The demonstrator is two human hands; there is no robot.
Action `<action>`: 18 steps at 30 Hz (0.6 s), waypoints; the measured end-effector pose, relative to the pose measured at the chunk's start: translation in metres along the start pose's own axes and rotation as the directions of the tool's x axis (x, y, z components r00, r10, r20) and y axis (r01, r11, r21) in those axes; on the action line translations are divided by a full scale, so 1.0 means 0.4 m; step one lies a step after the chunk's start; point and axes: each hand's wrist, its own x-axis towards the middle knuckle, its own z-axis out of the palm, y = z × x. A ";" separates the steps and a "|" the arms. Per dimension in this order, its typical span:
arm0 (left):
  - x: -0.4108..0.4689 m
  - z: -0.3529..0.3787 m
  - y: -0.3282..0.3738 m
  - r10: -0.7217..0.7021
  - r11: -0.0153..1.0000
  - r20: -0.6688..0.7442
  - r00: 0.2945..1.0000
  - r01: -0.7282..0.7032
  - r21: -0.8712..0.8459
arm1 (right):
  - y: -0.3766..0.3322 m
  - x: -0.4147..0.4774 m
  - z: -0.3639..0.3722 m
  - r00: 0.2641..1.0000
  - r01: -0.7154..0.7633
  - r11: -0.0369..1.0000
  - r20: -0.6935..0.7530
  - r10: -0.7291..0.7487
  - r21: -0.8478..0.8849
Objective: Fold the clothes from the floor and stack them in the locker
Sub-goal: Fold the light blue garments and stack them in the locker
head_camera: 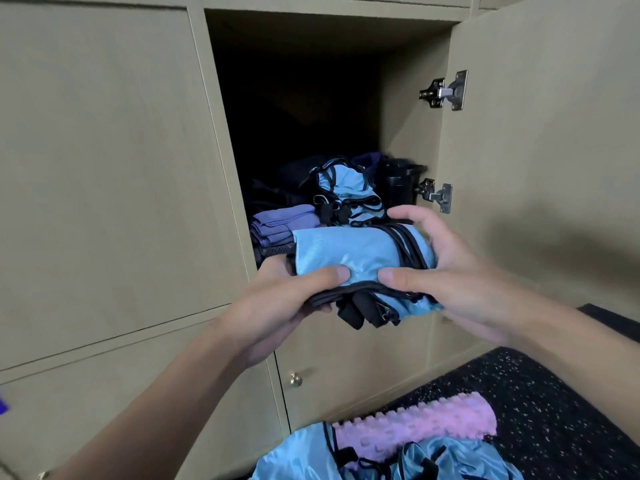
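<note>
A folded light-blue garment with black trim is held level at the mouth of the open locker. My left hand grips its left side, thumb on top. My right hand grips its right side, thumb on top and fingers curled over the far edge. Inside the locker lie a folded purple stack, another light-blue garment with black trim and dark clothes behind. More light-blue clothes lie on the floor at the bottom.
The locker door stands open on the right, with two metal hinges. A black bottle stands inside at the right. A pink knobbly roller lies on the dark speckled floor. Closed doors flank the left and below.
</note>
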 end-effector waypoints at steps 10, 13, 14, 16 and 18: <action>0.210 -0.055 -0.043 0.298 0.949 -0.394 0.869 -0.227 0.218 | 0.078 0.306 0.035 0.987 0.087 0.994 -0.134 -0.094 -0.062; 0.279 -0.066 -0.042 0.318 0.945 -0.467 0.825 -0.237 0.225 | 0.076 0.399 0.037 0.975 0.146 0.973 -0.142 -0.172 -0.182; 0.300 -0.071 -0.040 0.323 0.944 -0.485 0.813 -0.237 0.231 | 0.071 0.425 0.035 0.974 0.163 0.968 -0.127 -0.189 -0.191; 0.337 -0.084 -0.032 0.349 0.934 -0.516 0.782 -0.241 0.265 | 0.058 0.477 0.029 0.972 0.194 0.951 -0.086 -0.220 -0.241; 0.376 -0.105 -0.033 0.399 0.912 -0.529 0.749 -0.263 0.316 | 0.049 0.529 0.024 0.970 0.210 0.926 -0.049 -0.237 -0.314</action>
